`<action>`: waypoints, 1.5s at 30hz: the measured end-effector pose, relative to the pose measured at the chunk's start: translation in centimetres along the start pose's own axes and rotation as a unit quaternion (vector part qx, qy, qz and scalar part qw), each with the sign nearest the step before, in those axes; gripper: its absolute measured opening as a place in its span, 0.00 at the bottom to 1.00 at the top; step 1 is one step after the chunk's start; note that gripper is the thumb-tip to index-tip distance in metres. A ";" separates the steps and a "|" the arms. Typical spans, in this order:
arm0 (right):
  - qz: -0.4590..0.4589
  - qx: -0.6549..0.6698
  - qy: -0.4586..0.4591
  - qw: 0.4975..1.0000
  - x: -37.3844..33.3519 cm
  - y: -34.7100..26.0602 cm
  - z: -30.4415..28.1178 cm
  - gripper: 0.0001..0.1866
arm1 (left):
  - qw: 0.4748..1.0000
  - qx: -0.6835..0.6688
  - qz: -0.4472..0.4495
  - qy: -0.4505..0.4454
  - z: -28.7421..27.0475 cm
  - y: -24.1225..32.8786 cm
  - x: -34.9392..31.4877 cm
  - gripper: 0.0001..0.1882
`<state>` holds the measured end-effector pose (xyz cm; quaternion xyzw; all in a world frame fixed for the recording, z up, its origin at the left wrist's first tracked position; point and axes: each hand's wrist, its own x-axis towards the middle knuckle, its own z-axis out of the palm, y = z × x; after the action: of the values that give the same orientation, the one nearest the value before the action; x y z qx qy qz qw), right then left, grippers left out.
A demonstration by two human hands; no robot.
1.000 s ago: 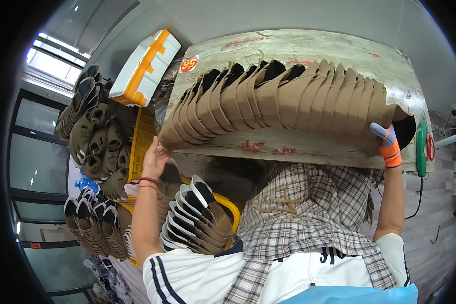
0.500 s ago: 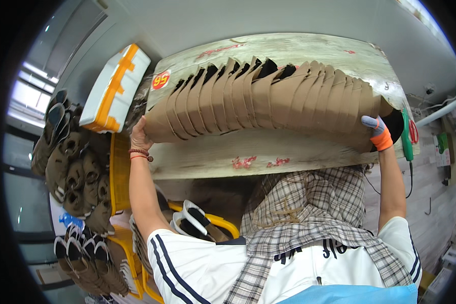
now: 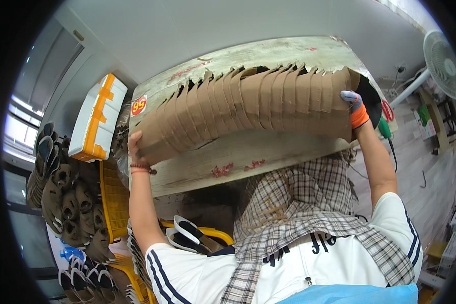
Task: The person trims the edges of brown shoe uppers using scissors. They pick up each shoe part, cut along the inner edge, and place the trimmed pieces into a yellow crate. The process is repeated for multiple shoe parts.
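A long row of nested brown fabric shoe uppers (image 3: 248,106), some with black lining showing along the far edge, lies across the wooden table (image 3: 248,152). My left hand (image 3: 137,147) is closed round the row's left end, thumb on the near side. At the opposite end my right hand (image 3: 358,112), wearing a grey and orange partial glove, grips the last upper, whose black inside faces right. The fingers behind the fabric are hidden on both sides.
By the table's right edge lie red-handled scissors (image 3: 387,110) and a green corded tool (image 3: 384,128). A white fan (image 3: 445,65) stands beyond. At left are a white foam box (image 3: 88,121) with orange tape, yellow crates (image 3: 114,202) and piled brown shoes (image 3: 71,202).
Both hands have shifted the row of uppers left in view and pressed it tighter, so the gaps between pieces are narrower. The camera view has also turned somewhat.
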<state>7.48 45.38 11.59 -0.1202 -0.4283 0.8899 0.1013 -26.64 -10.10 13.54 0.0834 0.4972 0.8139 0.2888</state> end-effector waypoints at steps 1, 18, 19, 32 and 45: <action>-0.009 0.023 0.001 1.000 -1.8 -0.3 2.0 0.22 | 0.999 0.033 0.030 -0.004 3.4 0.1 -2.4 0.34; 0.077 0.267 -0.029 0.960 -3.4 1.3 -7.1 0.27 | 0.978 0.113 -0.029 0.171 -0.9 -7.6 -7.0 0.46; 0.097 0.220 0.053 0.969 -3.0 0.7 -7.2 0.27 | 0.975 0.120 -0.042 0.182 0.0 -7.7 -6.7 0.46; 0.305 0.202 0.026 0.930 -2.6 -2.5 -9.8 0.30 | 0.946 0.219 -0.202 0.132 20.6 -8.7 4.1 0.49; 0.082 0.080 0.144 0.983 -21.3 -5.2 -12.8 0.19 | 0.924 0.319 -0.210 -0.033 37.3 -4.2 2.6 0.51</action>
<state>32.02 51.98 10.63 -0.2730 -0.3249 0.9002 0.0976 -11.36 21.16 27.92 0.0913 0.7268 0.5297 0.4276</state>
